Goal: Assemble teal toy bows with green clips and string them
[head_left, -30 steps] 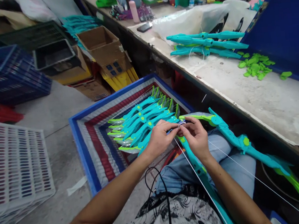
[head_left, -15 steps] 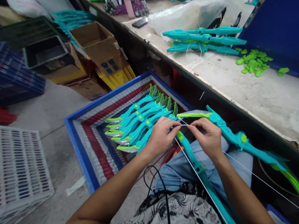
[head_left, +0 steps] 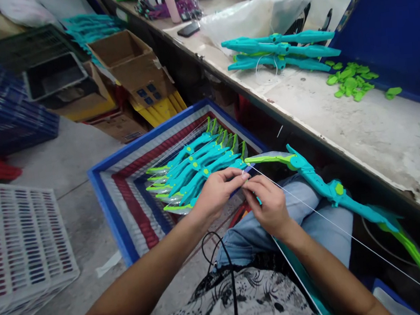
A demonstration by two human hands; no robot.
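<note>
My left hand (head_left: 218, 190) pinches a white string near the end of a teal toy bow (head_left: 296, 267) that lies along my lap. Close beside it, my right hand (head_left: 269, 202) is closed at the same end of that bow, its fingertips almost touching the left ones. The string's end is mostly hidden between the fingers. Across my knees rests a second toy bow (head_left: 336, 193), teal with lime-green tips, its white string stretched taut. Several finished-looking bows (head_left: 196, 166) lie side by side in a lined crate to the left.
The blue-rimmed crate (head_left: 106, 206) stands left of my knees. On the workbench (head_left: 300, 95) are stacked teal bow parts (head_left: 281, 50), small green pieces (head_left: 352, 81) and a phone (head_left: 188, 29). A white basket (head_left: 23, 252), a cardboard box (head_left: 128, 61) and blue crates (head_left: 3, 107) stand on the floor.
My right hand has moved left and down, close to the left hand. The short stretch of string that showed between the hands is now mostly covered by fingers.
</note>
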